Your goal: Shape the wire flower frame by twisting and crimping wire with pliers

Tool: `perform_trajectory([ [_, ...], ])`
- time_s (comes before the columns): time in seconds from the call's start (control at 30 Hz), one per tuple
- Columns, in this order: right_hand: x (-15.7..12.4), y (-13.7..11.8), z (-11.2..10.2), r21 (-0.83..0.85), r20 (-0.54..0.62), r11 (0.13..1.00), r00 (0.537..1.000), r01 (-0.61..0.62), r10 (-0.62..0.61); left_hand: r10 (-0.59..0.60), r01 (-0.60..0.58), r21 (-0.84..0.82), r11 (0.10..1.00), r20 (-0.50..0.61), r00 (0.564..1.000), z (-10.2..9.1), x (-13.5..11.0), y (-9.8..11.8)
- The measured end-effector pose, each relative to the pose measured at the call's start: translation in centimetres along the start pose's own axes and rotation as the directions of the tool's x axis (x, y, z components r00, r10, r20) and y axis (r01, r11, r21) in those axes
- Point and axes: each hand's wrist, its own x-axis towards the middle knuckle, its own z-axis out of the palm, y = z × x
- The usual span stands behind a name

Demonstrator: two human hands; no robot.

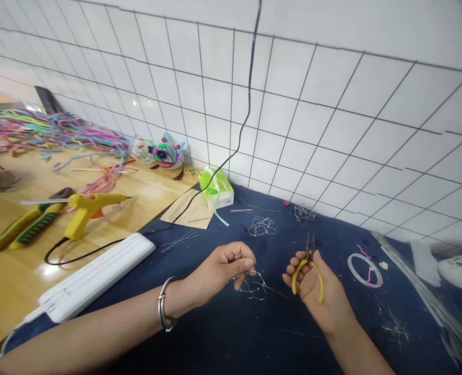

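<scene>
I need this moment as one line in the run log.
left hand: pinches looped wire | right hand: palm up, holds yellow-handled pliers, tips apart | beyond hands: wire tangle, green tissue pack

Left hand (225, 268) pinching wire (259, 285), right hand (311, 291) cradling pliers (309, 255)

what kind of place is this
Probably a craft workspace: a yellow glue gun lies on the wooden table, colorful fuzzy strips are heaped behind it, and the right hand holds small yellow-handled pliers.
</scene>
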Motion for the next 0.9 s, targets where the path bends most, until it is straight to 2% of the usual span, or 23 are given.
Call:
perform_trajectory([
  [0.07,-0.3,-0.1,0.4,-0.074,-0.016,0.997,1.0,0.018,-0.019,0.007,-0.007,-0.004,1.0,0.01,1.0,0.0,0.0,0.0],
  [0.1,-0.6,-0.2,0.6,-0.162,-0.016,0.986,0.999,0.035,-0.038,0.01,-0.01,-0.002,1.0,0.016,1.0,-0.1,-0.1,0.0],
  [0.13,-0.9,-0.3,0.8,-0.292,-0.002,0.954,0.998,0.066,-0.07,0.014,-0.014,0.004,1.0,0.021,1.0,-0.1,-0.1,0.0],
  [0.17,-1.1,-0.4,1.0,-0.458,0.028,0.88,0.991,0.127,-0.128,0.017,-0.017,0.012,1.0,0.026,1.0,-0.1,-0.1,0.0],
  [0.2,-1.4,-0.5,1.2,-0.63,0.087,0.747,0.974,0.215,-0.208,0.021,-0.021,0.019,1.0,0.032,0.999,-0.1,-0.1,0.0],
  [0.23,-1.6,-0.6,1.3,-0.763,0.177,0.56,0.938,0.323,-0.299,0.025,-0.026,0.025,0.999,0.038,0.999,-0.1,-0.2,0.1],
  [0.27,-1.8,-0.8,1.3,-0.838,0.283,0.348,0.881,0.419,-0.378,0.028,-0.029,0.029,0.999,0.045,0.999,-0.1,-0.2,0.1],
  [0.33,-1.9,-1.0,1.3,-0.846,0.488,-0.032,0.748,0.532,-0.45,0.034,-0.036,0.033,0.999,0.053,0.998,-0.1,-0.1,0.1],
  [0.37,-1.9,-1.1,1.3,-0.817,0.561,-0.166,0.694,0.552,-0.452,0.038,-0.04,0.031,0.999,0.054,0.998,-0.1,-0.1,0.1],
  [0.43,-1.9,-1.3,1.4,-0.757,0.653,-0.335,0.63,0.561,-0.421,0.04,-0.041,0.028,0.999,0.053,0.998,-0.2,-0.1,0.2],
  [0.53,-2.0,-1.4,1.5,-0.703,0.711,-0.435,0.59,0.563,-0.384,0.036,-0.038,0.024,0.999,0.056,0.998,-0.2,-0.1,0.2],
  [0.8,-2.3,-1.1,1.7,-0.686,0.721,-0.463,0.614,0.562,-0.322,0.024,-0.031,0.089,0.996,0.083,0.996,-0.2,-0.1,0.0],
  [0.9,-2.3,-1.2,1.7,-0.671,0.732,-0.484,0.603,0.561,-0.316,0.019,-0.027,0.088,0.996,0.086,0.996,-0.2,-0.1,0.1],
])
